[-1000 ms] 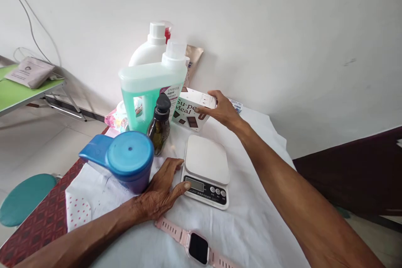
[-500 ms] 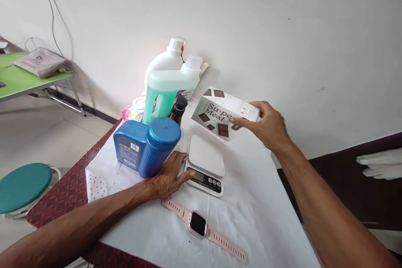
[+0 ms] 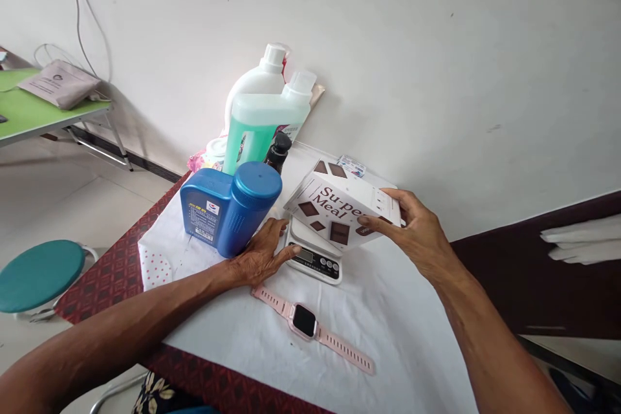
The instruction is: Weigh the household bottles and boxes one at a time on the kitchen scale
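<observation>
My right hand (image 3: 412, 226) grips the right end of a white "Su-pe Meal" box (image 3: 342, 204) printed with brown squares, thumb on its front face. The box is tilted over the white kitchen scale (image 3: 316, 265) and covers most of its platform; whether it touches cannot be told. With fingers apart, my left hand (image 3: 264, 252) rests at the scale's left side, its thumb by the display. Just left of that hand stands a blue bottle (image 3: 208, 210) with a round blue cap. A pink-strapped smartwatch (image 3: 305, 321) lies flat in front of the scale.
Behind the blue bottle stand a green-liquid jug (image 3: 252, 136), a white jug (image 3: 252, 87) and a dark pump bottle (image 3: 278, 150). A small box (image 3: 352, 165) lies near the wall. At left are a teal stool (image 3: 41, 275) and a green table (image 3: 29, 113).
My right hand has lowered the box onto or just above the scale, hiding much of its platform. My left hand stays beside the scale. The view has shifted slightly.
</observation>
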The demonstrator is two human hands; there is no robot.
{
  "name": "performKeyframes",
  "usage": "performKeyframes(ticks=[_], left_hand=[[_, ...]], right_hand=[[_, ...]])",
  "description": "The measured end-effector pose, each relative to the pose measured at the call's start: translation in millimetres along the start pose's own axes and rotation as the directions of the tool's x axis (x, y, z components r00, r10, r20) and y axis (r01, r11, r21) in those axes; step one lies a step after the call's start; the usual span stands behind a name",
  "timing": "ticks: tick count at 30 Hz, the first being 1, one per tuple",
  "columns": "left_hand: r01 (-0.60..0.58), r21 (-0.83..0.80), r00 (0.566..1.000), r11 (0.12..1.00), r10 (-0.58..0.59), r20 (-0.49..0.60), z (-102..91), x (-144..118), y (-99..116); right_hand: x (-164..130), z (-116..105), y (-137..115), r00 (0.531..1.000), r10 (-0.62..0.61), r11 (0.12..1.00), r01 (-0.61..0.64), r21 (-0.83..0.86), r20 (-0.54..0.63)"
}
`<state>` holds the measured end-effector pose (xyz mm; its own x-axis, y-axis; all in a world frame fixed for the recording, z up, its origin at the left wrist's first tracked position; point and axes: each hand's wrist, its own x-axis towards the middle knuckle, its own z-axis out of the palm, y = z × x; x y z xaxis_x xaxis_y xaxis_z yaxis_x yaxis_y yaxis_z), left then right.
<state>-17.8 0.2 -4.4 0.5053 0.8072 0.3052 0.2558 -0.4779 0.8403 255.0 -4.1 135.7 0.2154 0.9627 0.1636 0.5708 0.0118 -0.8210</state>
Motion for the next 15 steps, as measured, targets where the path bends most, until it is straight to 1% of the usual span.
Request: performKeyframes(ticks=[2,4,6,7,8,10,11,13,15], left_hand=[[-0.004,0.007,1.0,1.0,0.004,-0.001,0.2,-0.3,-0.5],[-0.011,0.021,1.0,1.0,0.011,-0.004,0.1,-0.5,-0.3],[-0.017,0.029,1.0,0.999,0.018,-0.006,-0.1,-0.6,0.4],[-0.021,0.029,1.0,0.999,0.021,-0.006,-0.3,-0.6,0.8],[-0.023,0.027,1.0,0.999,0.023,-0.004,-0.4,-0.6,1.3],[-0.023,0.021,1.0,1.0,0.023,0.001,-0.7,-0.4,2.1],[-0.023,0.019,1.0,1.0,0.023,0.003,-0.8,-0.3,2.4],[-0.023,0.02,1.0,1.0,0.023,0.004,-0.7,0.1,2.7],[-0.025,0.027,1.0,0.999,0.025,0.002,-0.3,0.6,2.7]], right_hand=[[-3.4,-3.3,5.1,0.999,0.006,0.998,-0.003,0.066,-0.043],[-5.9,-6.5,17.9,0.989,0.026,0.975,0.007,0.222,-0.148],[-10.0,-5.6,39.8,0.964,0.1,0.912,0.009,0.41,-0.245],[-13.6,-2.8,53.3,0.95,0.154,0.879,-0.005,0.477,-0.272],[-18.3,1.6,67.5,0.934,0.215,0.86,-0.043,0.508,-0.285],[-31.2,14.0,94.7,0.905,0.31,0.864,-0.141,0.484,-0.29],[-38.4,20.7,106.2,0.905,0.321,0.872,-0.168,0.46,-0.278],[-51.7,32.2,122.8,0.917,0.28,0.905,-0.152,0.398,-0.285],[-60.0,38.5,130.9,0.922,0.236,0.922,-0.113,0.369,-0.306]])
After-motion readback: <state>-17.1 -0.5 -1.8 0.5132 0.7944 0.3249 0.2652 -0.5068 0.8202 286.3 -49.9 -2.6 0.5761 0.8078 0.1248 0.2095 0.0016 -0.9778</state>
